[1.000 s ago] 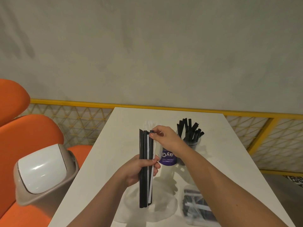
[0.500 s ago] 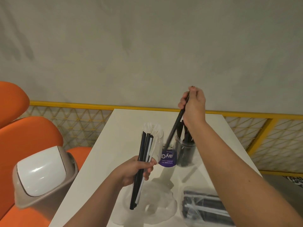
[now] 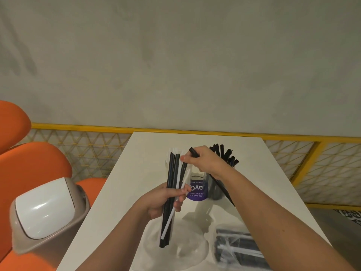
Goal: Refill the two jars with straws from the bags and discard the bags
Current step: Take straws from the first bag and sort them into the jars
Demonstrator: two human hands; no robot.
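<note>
My left hand (image 3: 166,200) grips an upright bundle of black and white wrapped straws (image 3: 172,173) over the white table (image 3: 140,165). My right hand (image 3: 207,162) holds one black straw (image 3: 193,151) slanted across its palm. That straw's lower end points down to the right, in front of the right jar. The thumb touches the top of the bundle. Behind the hands stand a jar with a purple label (image 3: 196,191) and a clear jar (image 3: 215,192) full of black straws (image 3: 224,153). A crumpled clear bag (image 3: 175,251) lies below the bundle. A second bag (image 3: 238,249), with straws in it, lies to its right.
A beige bin with a white swing lid (image 3: 45,212) stands left of the table. Orange seats (image 3: 29,167) are behind it. A yellow mesh railing (image 3: 293,165) runs along the far side under a grey wall.
My right hand, raised with one black straw half a second ago, has come down to the top of the bundle. My left hand has tilted the bundle back nearer upright.
</note>
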